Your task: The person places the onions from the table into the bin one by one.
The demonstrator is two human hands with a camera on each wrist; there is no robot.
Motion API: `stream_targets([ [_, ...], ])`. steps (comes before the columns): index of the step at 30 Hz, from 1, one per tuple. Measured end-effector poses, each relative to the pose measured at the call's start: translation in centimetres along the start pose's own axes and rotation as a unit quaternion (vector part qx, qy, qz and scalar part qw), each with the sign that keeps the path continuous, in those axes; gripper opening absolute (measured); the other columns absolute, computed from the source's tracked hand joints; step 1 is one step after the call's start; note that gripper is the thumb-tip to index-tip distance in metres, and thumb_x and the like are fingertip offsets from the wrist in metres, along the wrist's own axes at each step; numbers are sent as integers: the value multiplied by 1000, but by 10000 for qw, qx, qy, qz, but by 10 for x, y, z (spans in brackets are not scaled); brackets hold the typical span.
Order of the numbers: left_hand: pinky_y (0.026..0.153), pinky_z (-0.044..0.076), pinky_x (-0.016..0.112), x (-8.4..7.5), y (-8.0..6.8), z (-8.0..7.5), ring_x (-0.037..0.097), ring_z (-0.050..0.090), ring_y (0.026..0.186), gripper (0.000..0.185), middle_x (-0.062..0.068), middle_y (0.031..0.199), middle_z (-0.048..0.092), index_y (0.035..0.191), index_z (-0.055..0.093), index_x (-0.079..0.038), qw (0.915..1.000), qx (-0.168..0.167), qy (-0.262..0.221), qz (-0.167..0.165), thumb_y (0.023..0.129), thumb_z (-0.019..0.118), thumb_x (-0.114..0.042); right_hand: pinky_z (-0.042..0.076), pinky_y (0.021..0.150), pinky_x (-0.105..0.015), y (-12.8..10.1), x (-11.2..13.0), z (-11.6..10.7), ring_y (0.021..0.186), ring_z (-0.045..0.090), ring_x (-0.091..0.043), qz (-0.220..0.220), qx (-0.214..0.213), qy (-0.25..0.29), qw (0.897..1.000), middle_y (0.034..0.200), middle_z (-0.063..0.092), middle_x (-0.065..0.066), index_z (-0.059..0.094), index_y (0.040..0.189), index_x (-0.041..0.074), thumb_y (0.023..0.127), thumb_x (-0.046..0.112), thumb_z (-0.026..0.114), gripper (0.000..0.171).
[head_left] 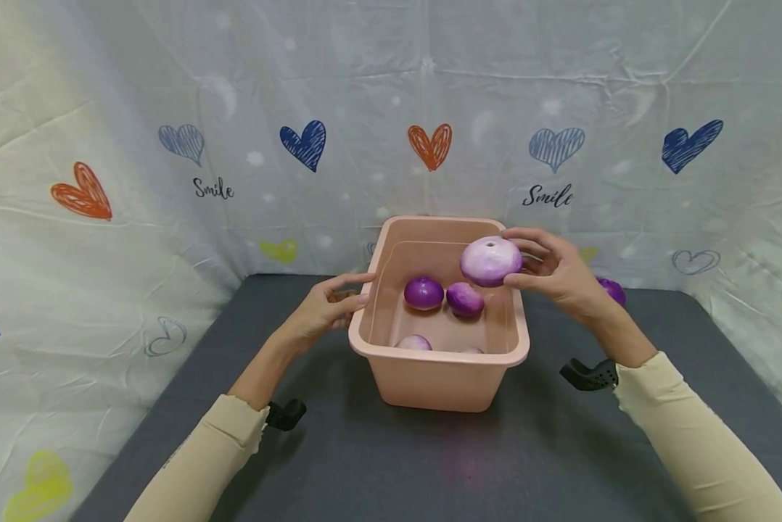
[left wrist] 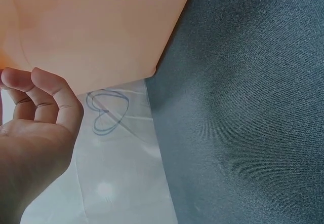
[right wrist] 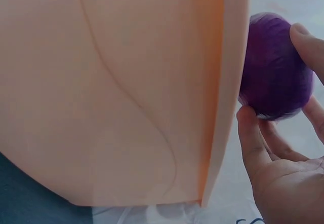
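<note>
A pink plastic tub (head_left: 439, 380) stands on the dark table with several red onions in it. Two deep purple ones, a rounder onion (head_left: 424, 293) and a smaller onion (head_left: 464, 299), lie toward the middle, and a paler onion (head_left: 414, 342) shows behind the near rim. My right hand (head_left: 556, 270) holds a large pale purple onion (head_left: 491, 261) between thumb and fingers, over the tub's right rim; its darker side faces the right wrist view. At the left rim, my left hand (head_left: 322, 308) pinches the edge with thumb and index finger, other fingers curled outside the wall.
Another purple onion (head_left: 613, 291) lies on the table (head_left: 430, 471) at the right, partly behind my right wrist. A pale curtain (head_left: 365, 94) printed with hearts hangs close behind the tub and along the sides.
</note>
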State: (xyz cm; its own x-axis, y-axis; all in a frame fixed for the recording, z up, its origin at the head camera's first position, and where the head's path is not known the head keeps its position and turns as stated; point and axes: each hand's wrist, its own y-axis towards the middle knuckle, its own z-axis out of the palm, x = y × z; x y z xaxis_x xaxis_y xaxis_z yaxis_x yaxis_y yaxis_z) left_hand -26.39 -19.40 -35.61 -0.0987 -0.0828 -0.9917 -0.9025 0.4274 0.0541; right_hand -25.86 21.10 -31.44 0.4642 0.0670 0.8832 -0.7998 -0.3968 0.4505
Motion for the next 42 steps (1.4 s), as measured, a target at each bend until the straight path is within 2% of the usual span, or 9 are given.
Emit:
stream_targets([
  [4,83,57,40,0,-1,1,28,66,105,53,29,130,58,150,53,-13,10000,-19,15,-8,101,68,-23,49,98,-38,-2,-2,1,124,57,-32,36,120,133,9998,141,53,-20,48,146,-2,90,-12,71,62],
  [8,82,57,40,0,-3,2,26,65,100,52,25,126,61,150,53,-13,10000,-22,12,-8,101,68,-23,50,96,-40,-7,-3,-2,125,58,-33,114,105,149,9998,140,54,-18,49,144,0,93,-10,68,55],
  [14,79,57,37,1,-3,2,24,63,93,52,23,121,62,150,54,-14,10000,-55,67,12,101,68,-24,51,96,-37,-17,-5,-12,122,60,-30,212,-62,-146,9996,137,54,-23,54,138,-3,96,-6,67,44],
  [21,77,56,34,1,-4,2,20,63,91,52,20,123,63,150,53,-15,9999,-106,54,-29,101,67,-24,50,96,-33,-32,-7,-29,120,61,-27,385,-150,-500,9979,135,57,-17,54,138,-4,99,-1,66,41],
  [27,74,55,33,-1,-2,4,18,58,82,53,17,111,63,150,54,-18,9998,-142,80,-128,100,69,-28,51,94,-29,-52,-8,-48,118,63,-22,567,-392,-661,9954,131,59,-13,58,137,0,100,-1,64,38],
  [33,74,55,35,-2,-2,4,19,56,80,52,17,106,63,149,55,-20,9996,-206,76,-177,100,70,-29,53,90,-27,-71,-6,-65,114,65,-19,668,-720,-542,9937,126,63,-10,56,135,-5,99,-4,63,37],
  [42,81,56,40,0,-3,3,22,63,89,53,20,116,63,149,55,-21,9997,-181,75,-177,100,70,-30,52,92,-26,-101,-6,-93,114,65,-19,667,-680,-180,9953,128,63,-9,49,136,-12,101,-9,55,36],
])
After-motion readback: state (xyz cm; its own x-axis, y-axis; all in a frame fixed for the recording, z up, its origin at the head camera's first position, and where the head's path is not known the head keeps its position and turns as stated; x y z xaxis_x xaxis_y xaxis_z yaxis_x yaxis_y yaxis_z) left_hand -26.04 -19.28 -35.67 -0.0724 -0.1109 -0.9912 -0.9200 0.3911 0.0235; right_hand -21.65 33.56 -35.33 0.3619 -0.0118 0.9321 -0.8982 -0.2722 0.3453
